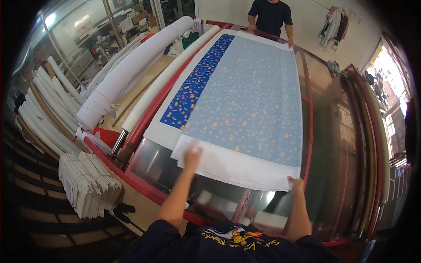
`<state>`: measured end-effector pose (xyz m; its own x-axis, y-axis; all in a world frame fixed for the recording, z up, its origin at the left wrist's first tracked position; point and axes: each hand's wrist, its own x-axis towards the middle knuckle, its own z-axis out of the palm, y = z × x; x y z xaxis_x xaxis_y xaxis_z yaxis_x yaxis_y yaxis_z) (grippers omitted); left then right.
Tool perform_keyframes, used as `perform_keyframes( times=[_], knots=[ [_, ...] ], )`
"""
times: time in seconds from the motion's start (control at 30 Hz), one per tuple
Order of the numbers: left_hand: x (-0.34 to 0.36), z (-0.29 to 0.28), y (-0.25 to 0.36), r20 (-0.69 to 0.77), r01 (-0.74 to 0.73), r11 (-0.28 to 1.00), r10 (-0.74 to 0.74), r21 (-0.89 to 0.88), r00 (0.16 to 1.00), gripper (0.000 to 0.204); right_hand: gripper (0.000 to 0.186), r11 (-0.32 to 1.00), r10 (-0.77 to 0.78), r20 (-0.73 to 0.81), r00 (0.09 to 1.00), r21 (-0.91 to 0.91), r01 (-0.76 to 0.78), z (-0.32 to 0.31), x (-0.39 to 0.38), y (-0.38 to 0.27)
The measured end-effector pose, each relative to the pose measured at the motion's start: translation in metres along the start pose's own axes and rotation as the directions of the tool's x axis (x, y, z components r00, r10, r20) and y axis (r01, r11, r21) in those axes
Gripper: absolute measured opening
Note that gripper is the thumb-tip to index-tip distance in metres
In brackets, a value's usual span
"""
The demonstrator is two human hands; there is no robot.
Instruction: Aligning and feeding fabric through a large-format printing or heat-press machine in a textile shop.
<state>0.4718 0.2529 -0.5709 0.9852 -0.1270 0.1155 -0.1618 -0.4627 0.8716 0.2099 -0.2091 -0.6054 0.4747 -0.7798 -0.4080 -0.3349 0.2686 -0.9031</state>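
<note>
A long white sheet (pixel 239 164) lies over a blue printed sheet (pixel 198 83) covered in small colourful motifs. The print shows pale through the white layer, and a bright blue strip stays uncovered along the left. My right hand (pixel 297 184) pinches the near right corner of the white sheet. By the near left corner, my left hand (pixel 192 158) is on or just above the white margin; motion smears its fingers, so their grip cannot be made out. Both sheets rest on a red-framed table (pixel 151 164) with a dark glossy top.
Across the table a person (pixel 270 17) in a dark shirt has a hand at the far right corner. White fabric rolls (pixel 136 70) lie along the left. Bundled white stacks (pixel 87 184) stand at the near left. Long rolls (pixel 368 144) line the right side.
</note>
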Motion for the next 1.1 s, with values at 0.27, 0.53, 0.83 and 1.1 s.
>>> perform_keyframes(
  times=[0.27,0.53,0.83,1.1],
  knots=[
    [0.06,-0.039,-0.052,-0.372,0.516,0.679,-0.363,0.523,0.854,0.086,0.023,0.969,0.099,-0.246,0.964,-0.197,-0.149,-0.101,0.04,-0.022],
    [0.071,-0.012,-0.041,-0.488,0.353,0.774,-0.614,-0.525,0.621,0.076,0.041,0.748,-0.13,-0.406,0.904,-0.639,-0.18,-0.099,0.018,-0.024],
    [-0.001,0.047,0.09,-0.052,-0.339,0.939,0.337,-0.047,0.94,0.023,0.029,0.726,-0.256,-0.546,0.797,-0.654,-0.214,-0.088,0.009,-0.009],
    [-0.06,0.124,0.082,0.338,-0.586,0.806,0.577,-0.087,0.744,0.023,0.032,0.724,-0.206,-0.516,0.831,-0.652,-0.225,-0.105,0.016,0.005]
  ],
)
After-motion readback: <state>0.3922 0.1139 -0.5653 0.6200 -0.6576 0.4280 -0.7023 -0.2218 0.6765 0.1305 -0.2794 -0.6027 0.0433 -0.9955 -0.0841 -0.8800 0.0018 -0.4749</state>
